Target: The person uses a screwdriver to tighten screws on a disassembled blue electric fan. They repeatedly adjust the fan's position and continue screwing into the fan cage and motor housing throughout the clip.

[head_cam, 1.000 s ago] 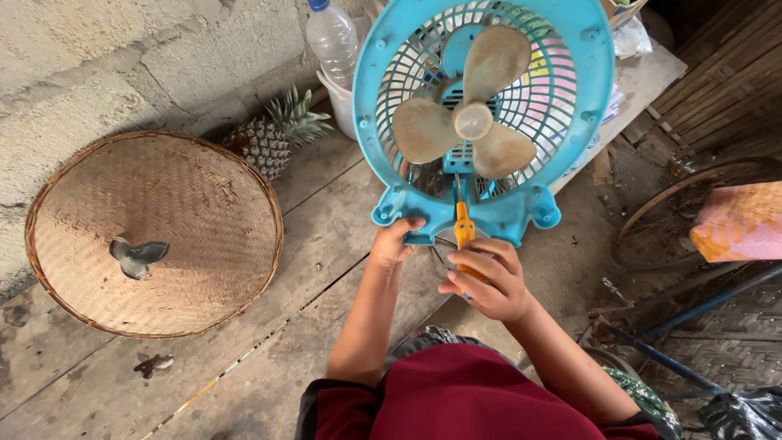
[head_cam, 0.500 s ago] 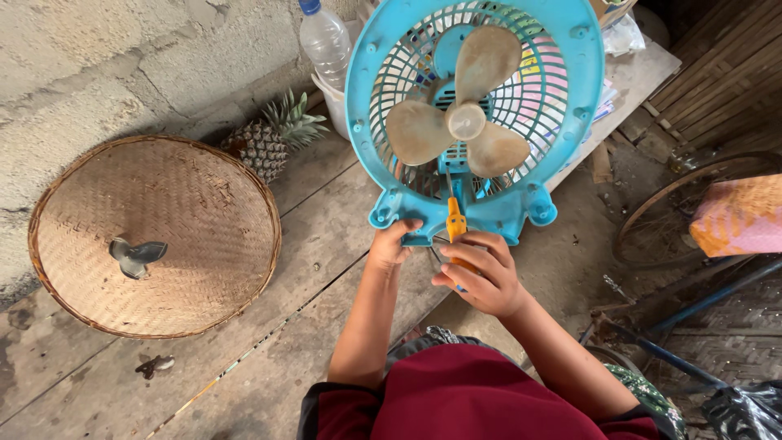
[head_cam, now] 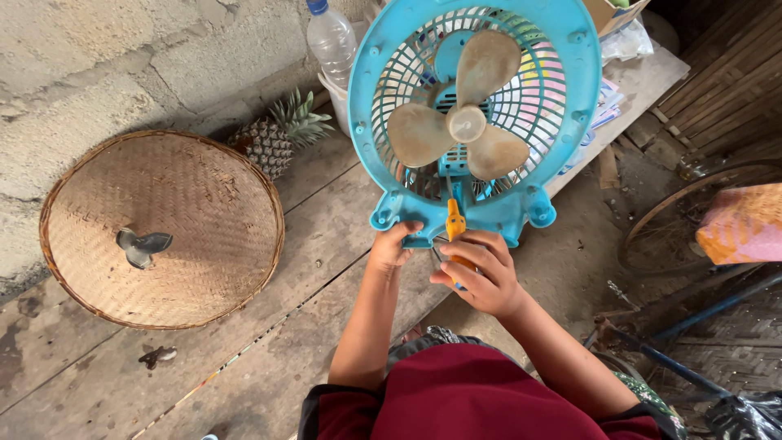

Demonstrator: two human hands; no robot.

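A blue plastic fan stands upright on the wooden floor, its front guard off and three dusty beige blades bare. My left hand grips the lower left edge of the fan's base. My right hand is closed around the handle of an orange screwdriver, whose shaft points up into the middle of the base below the blades.
A round woven bamboo tray with a small grey propeller-like piece on it lies at left. A pineapple and a clear plastic bottle stand by the block wall. A bicycle wheel and an orange patterned cloth are at right.
The view has shifted slightly; both hands stay on the fan base and screwdriver, with the fan blades turned a little.
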